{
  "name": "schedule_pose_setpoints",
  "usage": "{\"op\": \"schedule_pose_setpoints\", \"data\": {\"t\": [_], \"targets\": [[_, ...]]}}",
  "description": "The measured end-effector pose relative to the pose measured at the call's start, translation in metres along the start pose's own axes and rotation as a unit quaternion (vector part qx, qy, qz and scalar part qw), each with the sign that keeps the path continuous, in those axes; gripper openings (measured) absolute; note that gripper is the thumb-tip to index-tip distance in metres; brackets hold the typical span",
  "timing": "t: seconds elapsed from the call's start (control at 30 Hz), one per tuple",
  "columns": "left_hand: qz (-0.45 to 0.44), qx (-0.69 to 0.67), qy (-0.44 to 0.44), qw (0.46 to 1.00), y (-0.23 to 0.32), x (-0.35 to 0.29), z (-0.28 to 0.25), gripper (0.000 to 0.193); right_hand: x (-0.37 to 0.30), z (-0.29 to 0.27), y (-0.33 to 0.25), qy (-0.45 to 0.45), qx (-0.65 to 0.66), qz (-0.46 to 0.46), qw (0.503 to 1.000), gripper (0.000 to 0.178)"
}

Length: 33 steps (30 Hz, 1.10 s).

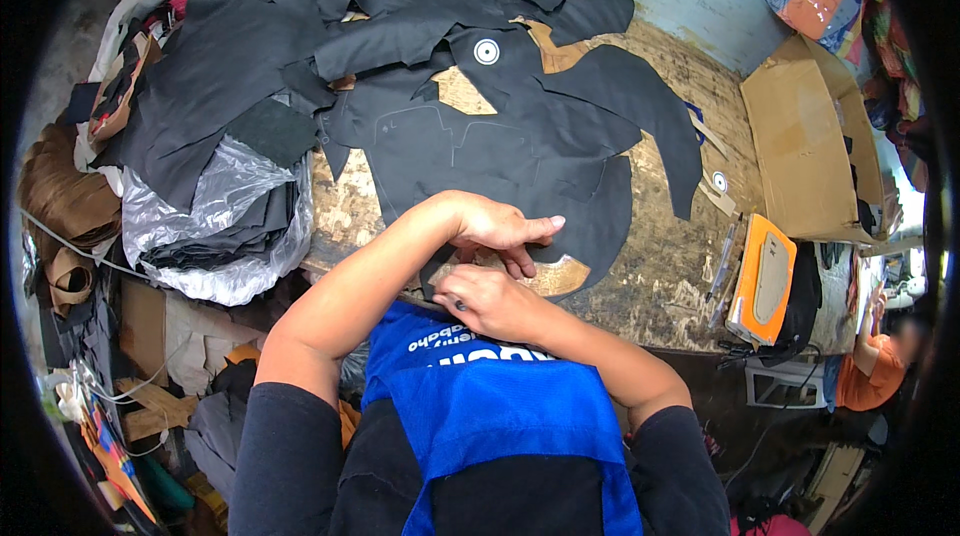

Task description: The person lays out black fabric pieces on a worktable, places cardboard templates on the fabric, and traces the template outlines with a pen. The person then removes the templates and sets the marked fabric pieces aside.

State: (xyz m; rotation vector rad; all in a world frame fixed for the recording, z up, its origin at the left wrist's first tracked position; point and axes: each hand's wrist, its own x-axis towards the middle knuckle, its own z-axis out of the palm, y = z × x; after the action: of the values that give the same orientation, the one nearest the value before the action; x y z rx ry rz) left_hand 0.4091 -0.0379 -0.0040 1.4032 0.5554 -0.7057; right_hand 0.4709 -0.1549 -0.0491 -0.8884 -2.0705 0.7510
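A large sheet of black leather-like material, marked with thin pale lines, lies across the worktable in front of me. My left hand rests over its near part, thumb stretched out to the right and fingers bent down onto the work. Just below it, at the table's near edge, my right hand is closed. A small dark, shiny bit shows between its fingers, too little to name. Beside both hands lies a tan, curved patch with a pale edge; I cannot tell whether it is a pattern piece or bare board.
More black sheets are heaped at the far left, above a clear plastic bag of black pieces. On the right are an orange-edged case or pad and a cardboard box. A person in orange is farther right.
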Motion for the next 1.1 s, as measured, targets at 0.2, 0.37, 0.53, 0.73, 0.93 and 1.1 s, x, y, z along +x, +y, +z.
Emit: {"op": "schedule_pose_setpoints", "data": {"t": [0.2,0.37,0.53,0.73,0.93,1.1], "targets": [[0.006,0.0,0.006,1.0,0.001,-0.003,0.001,0.089,0.0,0.003,-0.002,0.013,-0.013,0.015,1.0,0.008],[0.0,-0.001,0.005,1.0,0.0,0.001,0.0,0.09,0.002,0.002,-0.001,-0.009,0.005,0.016,1.0,0.008],[-0.005,0.02,0.013,1.0,-0.002,0.0,0.002,0.091,-0.022,-0.019,-0.007,0.018,-0.019,0.073,0.997,0.011],[0.03,0.104,0.026,0.994,0.002,-0.006,0.008,0.084,-0.073,-0.088,-0.016,0.059,-0.047,0.218,0.973,0.013],[0.061,0.292,0.174,0.938,-0.011,-0.009,0.073,0.069,-0.059,-0.113,-0.011,0.169,-0.16,0.274,0.933,0.01],[0.106,0.362,0.349,0.858,-0.045,0.002,0.133,0.076,-0.009,-0.054,-0.004,0.13,0.057,0.196,0.97,0.016]]}}
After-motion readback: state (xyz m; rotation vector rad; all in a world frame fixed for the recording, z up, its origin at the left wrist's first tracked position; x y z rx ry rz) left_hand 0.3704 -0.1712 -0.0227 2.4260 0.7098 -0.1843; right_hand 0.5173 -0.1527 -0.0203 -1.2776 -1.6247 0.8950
